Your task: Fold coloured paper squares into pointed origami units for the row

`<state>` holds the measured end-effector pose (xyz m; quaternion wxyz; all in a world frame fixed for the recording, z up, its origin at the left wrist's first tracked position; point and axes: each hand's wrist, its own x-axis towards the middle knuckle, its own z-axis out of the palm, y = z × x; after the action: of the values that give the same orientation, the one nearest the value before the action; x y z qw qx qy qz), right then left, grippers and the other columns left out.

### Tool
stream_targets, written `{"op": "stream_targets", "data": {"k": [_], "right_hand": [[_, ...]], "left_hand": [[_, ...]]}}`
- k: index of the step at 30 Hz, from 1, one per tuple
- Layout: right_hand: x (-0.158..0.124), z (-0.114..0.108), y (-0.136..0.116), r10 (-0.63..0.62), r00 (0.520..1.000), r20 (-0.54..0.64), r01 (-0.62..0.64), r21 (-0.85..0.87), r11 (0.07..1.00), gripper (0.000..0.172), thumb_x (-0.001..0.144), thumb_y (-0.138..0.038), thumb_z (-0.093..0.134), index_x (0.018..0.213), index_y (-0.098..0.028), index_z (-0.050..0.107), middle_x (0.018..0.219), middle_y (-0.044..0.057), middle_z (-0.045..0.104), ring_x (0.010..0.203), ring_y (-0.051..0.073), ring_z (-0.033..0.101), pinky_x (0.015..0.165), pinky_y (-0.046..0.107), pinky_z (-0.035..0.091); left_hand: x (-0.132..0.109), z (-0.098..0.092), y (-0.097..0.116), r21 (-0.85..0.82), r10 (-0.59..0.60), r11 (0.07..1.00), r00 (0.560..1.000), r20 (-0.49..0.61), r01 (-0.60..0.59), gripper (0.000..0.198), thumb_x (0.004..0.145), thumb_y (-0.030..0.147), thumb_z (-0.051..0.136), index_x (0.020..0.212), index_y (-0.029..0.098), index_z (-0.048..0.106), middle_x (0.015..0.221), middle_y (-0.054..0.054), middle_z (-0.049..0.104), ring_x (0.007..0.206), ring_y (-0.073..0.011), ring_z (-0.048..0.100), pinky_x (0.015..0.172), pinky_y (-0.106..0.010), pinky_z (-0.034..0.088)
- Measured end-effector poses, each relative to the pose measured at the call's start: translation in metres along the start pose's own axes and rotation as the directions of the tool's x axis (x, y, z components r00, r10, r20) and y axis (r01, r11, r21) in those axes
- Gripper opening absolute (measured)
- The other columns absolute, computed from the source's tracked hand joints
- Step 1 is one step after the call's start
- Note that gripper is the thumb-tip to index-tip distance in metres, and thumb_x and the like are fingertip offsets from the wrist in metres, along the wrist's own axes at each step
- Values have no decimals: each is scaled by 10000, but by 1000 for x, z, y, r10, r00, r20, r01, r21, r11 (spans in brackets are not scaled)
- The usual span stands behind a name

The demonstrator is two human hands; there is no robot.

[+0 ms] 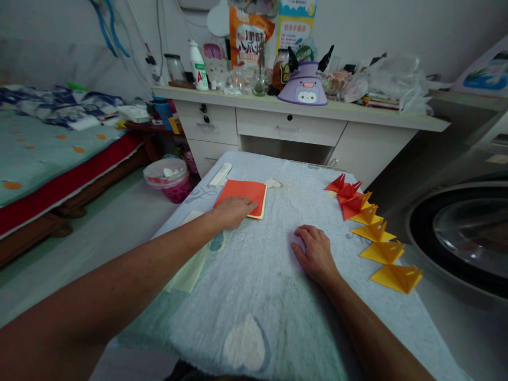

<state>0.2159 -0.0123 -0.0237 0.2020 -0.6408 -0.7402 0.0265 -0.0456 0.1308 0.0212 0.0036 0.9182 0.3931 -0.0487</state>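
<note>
My left hand [235,210] lies flat across the lower left part of a stack of square paper [248,191]. The top sheet is orange-red, and a yellow edge shows beneath it at the lower right. Part of the stack is hidden under the palm. My right hand [313,248] rests on the cloth-covered table [270,286], holding nothing, its fingers loosely bent and its thumb apart. Along the right side runs a row of folded paper cranes, with a red crane [336,183] at the far end and a yellow crane [397,277] nearest me.
Beyond the stack's left corner lies a white narrow box [220,175]. A white desk [289,119] stands behind, its top crowded with a bottle [198,66], a purple visor [305,87] and plastic bags. At left are a pink bin [170,180] and a bed; at right, a washing machine [468,222].
</note>
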Motion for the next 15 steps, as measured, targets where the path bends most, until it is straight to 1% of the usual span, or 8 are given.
{"op": "stream_targets", "data": {"k": [3,7,11,13,15], "right_hand": [[0,0,0,-4,1000,2,4,12,1000,279,883,-327,539,1119,-195,609,1204,116,589,1080,280,514,939,441,389],[-1,1,1,-16,1000,-7,16,14,1000,277,883,-334,537,1115,-199,606,1197,117,595,1079,281,517,946,442,387],[0,2,2,-10,1000,-7,10,10,1000,280,881,-334,538,1115,-197,606,1196,116,594,1079,281,517,948,441,386],[0,2,2,-9,1000,-2,9,11,1000,284,885,-334,533,1119,-190,607,1202,118,591,1082,279,516,949,442,386],[0,2,2,-12,1000,2,12,13,1000,287,889,-334,529,1121,-183,606,1207,119,588,1088,279,513,955,444,385]], "left_hand": [[-1,2,1,10,-16,1000,999,-49,16,506,809,123,499,1304,230,523,1292,-111,598,1135,-263,573,924,-370,429],[-3,4,0,13,-16,1000,997,-71,17,444,853,150,472,1282,243,537,1284,-83,607,1157,-244,558,958,-360,407],[-4,5,3,49,8,999,995,-99,-3,403,900,115,414,1264,236,538,1268,-99,605,1140,-235,556,910,-348,427],[-4,6,6,53,-15,998,994,-108,21,412,904,96,397,1265,239,534,1256,-105,604,1120,-239,562,874,-350,443],[-2,7,9,52,-57,997,990,-132,64,429,892,83,408,1271,242,528,1253,-103,601,1122,-243,558,873,-357,450]]}}
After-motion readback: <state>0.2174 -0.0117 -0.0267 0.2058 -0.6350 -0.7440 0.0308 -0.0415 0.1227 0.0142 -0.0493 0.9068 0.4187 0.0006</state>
